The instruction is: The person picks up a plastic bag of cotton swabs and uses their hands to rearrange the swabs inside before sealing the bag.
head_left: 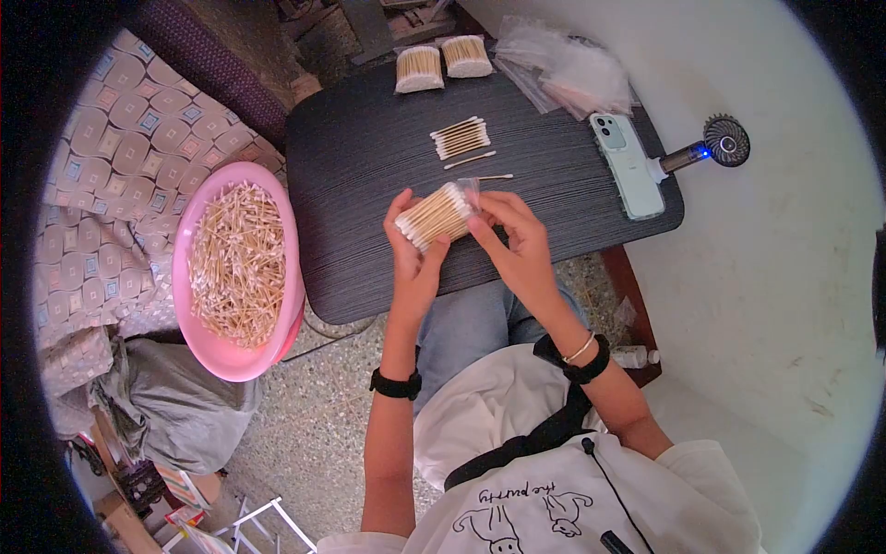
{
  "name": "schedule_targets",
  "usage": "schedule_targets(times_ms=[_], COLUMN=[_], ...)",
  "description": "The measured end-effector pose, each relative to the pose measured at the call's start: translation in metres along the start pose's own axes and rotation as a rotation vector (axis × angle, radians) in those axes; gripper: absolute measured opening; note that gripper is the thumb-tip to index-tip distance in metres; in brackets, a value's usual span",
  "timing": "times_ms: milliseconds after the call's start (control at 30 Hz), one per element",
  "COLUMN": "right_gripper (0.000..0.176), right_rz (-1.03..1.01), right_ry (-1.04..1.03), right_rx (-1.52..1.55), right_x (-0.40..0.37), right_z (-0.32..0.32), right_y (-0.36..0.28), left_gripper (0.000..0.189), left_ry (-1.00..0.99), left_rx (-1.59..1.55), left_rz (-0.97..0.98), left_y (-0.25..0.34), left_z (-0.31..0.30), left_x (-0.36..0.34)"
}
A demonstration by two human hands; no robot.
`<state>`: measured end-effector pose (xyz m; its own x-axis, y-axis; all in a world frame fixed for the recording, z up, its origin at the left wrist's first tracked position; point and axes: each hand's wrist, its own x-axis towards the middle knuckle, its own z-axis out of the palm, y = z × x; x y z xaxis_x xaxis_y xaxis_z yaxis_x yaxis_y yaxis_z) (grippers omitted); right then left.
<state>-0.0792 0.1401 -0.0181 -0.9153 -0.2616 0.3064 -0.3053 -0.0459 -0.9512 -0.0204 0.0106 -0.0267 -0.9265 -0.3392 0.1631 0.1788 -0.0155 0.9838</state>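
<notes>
Shirt (554, 480); left hand (413, 265) holds swab bundle (434, 215), right hand (519, 245) pinches end.

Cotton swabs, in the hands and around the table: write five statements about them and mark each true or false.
1. The left hand grips a bundle of cotton swabs. True.
2. The pink basin holds nothing. False: it is filled with loose swabs.
3. The right hand rests on the phone. False: it holds the bundle's end, and the phone lies apart on the table.
4. Two packed swab bundles sit at the table's far edge. True.
5. A small row of swabs lies on the table beyond the hands. True.
</notes>
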Motion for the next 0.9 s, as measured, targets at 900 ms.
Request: schedule_targets(times_ms=[900], right_gripper=[0.014], right_rz=[0.465], right_ry=[-0.223], right_rx=[0.409], right_x=[0.023], right_z=[-0.026], right_y=[-0.005], left_gripper=[0.055], left_ry=[-0.055], left_rx=[-0.007], left_rz=[0.019], left_y=[-0.004], left_z=[-0.002], left_x=[0.0])
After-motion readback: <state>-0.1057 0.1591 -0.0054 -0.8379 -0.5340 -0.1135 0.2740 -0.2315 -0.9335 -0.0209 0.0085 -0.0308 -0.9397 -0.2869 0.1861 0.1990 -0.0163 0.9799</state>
